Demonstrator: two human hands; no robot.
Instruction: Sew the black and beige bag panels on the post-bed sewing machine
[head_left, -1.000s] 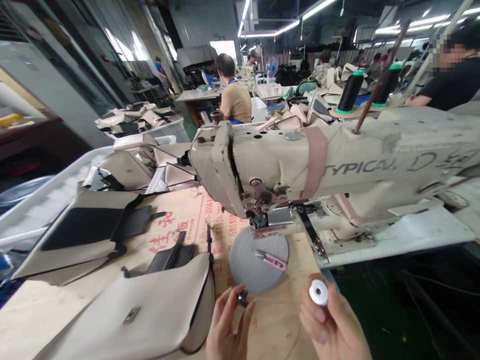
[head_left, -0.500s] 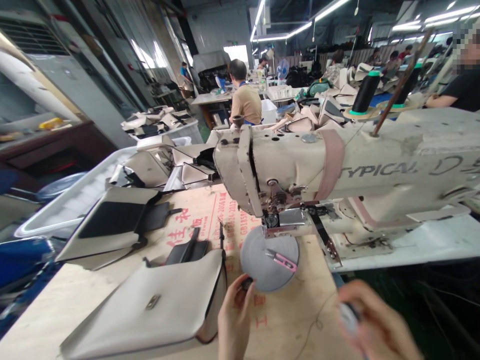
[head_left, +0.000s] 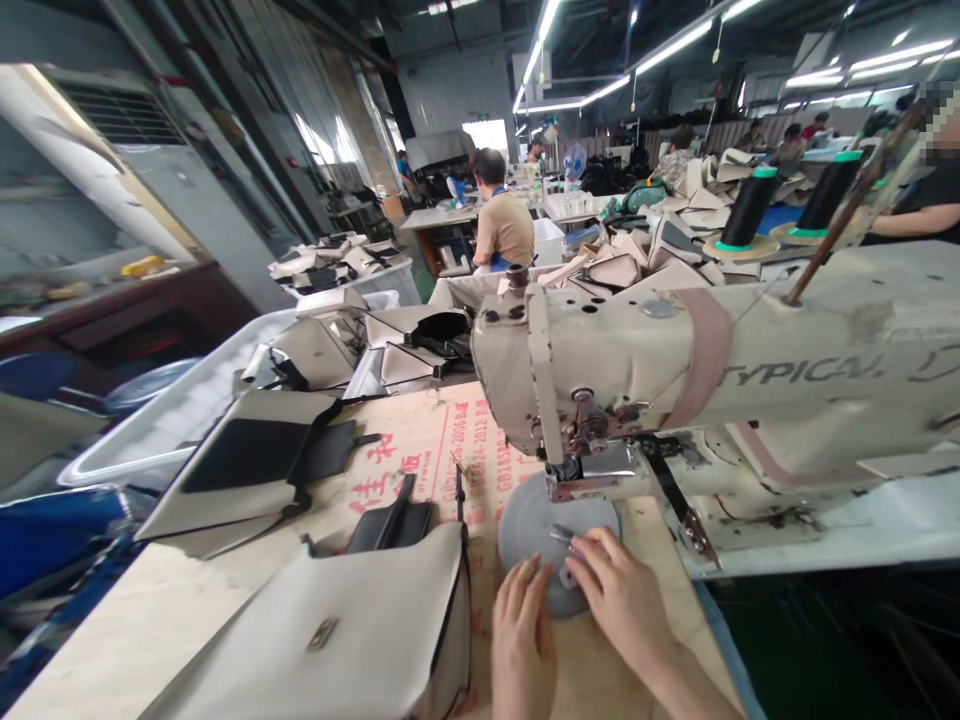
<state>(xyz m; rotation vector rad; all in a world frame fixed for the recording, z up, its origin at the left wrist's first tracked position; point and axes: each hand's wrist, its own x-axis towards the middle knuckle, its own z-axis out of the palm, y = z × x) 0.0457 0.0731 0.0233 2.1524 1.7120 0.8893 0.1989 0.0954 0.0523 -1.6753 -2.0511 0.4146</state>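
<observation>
My right hand (head_left: 626,598) is over the round grey disc (head_left: 517,520), its fingers closed about the thread snips (head_left: 560,534); the metal blades show past the fingertips and the handle is hidden. A small silvery round piece, perhaps a bobbin, (head_left: 568,578) shows by its thumb. Beside it, my left hand (head_left: 523,625) has its fingers drawn together at the disc's front edge around something small that I cannot make out. To the left lies a beige bag (head_left: 360,610) with a metal clasp and dark edging. The sewing machine (head_left: 600,350) stands just beyond the disc.
Another beige and black bag (head_left: 240,450) lies at the wooden board's (head_left: 105,620) left. Behind it are white bins (head_left: 165,425) with bag pieces. Black thread cones (head_left: 750,208) stand behind the machine. A person (head_left: 504,215) sits further back, and others are around the room.
My right hand has moved left from beside the board onto the disc and taken hold of the snips lying there. My left hand's fingers have turned downward. The view has shifted slightly.
</observation>
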